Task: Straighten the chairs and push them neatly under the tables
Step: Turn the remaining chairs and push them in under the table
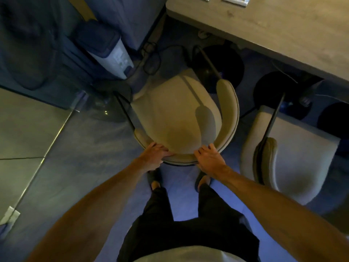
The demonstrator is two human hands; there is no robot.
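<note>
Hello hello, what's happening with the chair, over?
Left hand and right hand gripping the chair backrest. Chair not under the table. Cables on the floor ahead.

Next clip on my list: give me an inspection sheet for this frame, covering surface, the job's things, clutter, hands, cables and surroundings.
Surface: wooden table at upper right; pale flat items at its far edge, cut off by the frame.
Job's things: beige chair stands clear of the table, not tucked under; second chair to its right, seat also out from under the table.
Clutter: white upright appliance on the floor left of the table.
Hands: left hand and right hand both grip the first chair's curved backrest.
Cables: black cable looped on the floor beside the appliance.
Surroundings: grey floor; glass panel at left; dark round bases under the table.
</note>
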